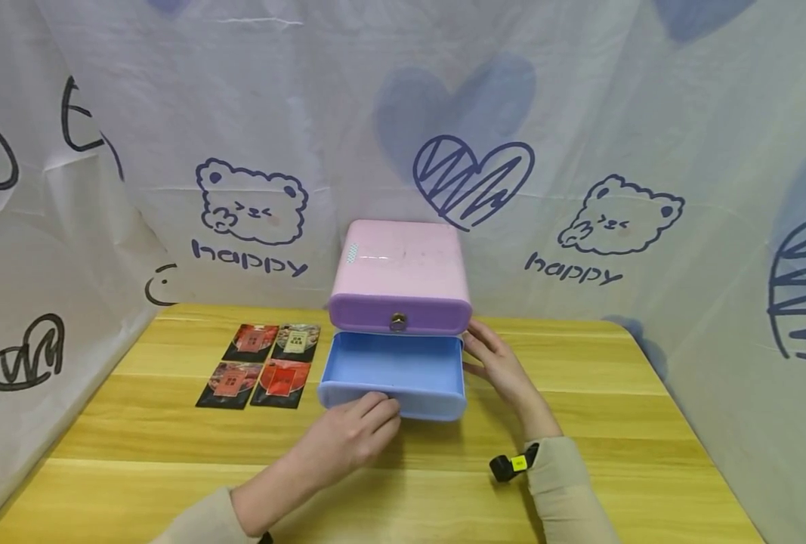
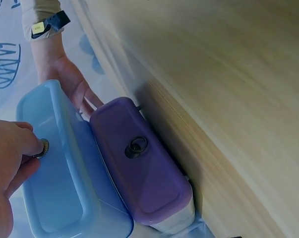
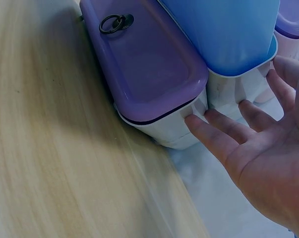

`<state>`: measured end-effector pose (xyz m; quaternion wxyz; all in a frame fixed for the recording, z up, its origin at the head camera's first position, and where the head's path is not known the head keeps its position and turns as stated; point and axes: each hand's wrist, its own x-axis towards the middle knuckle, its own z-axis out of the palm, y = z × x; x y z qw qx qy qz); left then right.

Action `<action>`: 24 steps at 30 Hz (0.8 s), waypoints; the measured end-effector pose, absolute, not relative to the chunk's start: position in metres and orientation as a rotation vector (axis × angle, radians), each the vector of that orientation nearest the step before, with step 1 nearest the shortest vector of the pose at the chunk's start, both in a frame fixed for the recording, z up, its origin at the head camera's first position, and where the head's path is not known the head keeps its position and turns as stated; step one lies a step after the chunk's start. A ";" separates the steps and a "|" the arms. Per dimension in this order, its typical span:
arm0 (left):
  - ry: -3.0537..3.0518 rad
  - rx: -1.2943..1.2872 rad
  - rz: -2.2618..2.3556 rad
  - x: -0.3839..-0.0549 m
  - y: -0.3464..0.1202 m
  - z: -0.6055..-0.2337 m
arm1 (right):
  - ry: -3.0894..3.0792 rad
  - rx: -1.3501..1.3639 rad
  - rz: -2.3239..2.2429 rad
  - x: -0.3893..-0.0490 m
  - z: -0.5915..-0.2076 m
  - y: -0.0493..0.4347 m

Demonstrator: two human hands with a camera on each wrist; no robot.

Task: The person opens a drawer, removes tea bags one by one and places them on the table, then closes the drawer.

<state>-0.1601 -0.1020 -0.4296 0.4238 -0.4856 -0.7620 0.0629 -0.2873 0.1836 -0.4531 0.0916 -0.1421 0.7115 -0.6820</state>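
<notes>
A small plastic drawer cabinet (image 1: pixel 403 257) with a pink top stands near the back of the table. Its blue drawer (image 1: pixel 430 403) is pulled well out, and no items show inside it. My left hand (image 1: pixel 362 431) pinches the metal pull (image 2: pixel 44 147) on the blue front between thumb and finger. Straight fingers of my right hand (image 3: pixel 263 148) touch the cabinet's pale right side. Above the blue drawer sits a purple drawer (image 1: pixel 358 313) with a ring pull, pushed in. Beneath it, the left wrist view shows another purple drawer (image 2: pixel 154 183), also pushed in.
Several flat red-and-black packets (image 1: pixel 280 381) lie in two rows on the wooden table (image 1: pixel 137 431), left of the cabinet. A white curtain (image 1: pixel 348 98) with bears and hearts hangs behind. A black wrist device (image 1: pixel 509 467) sits at the right sleeve.
</notes>
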 end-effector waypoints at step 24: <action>-2.021 -1.119 -0.059 -0.182 -0.091 -0.433 | 2.103 -0.430 -2.029 -0.287 -0.452 0.183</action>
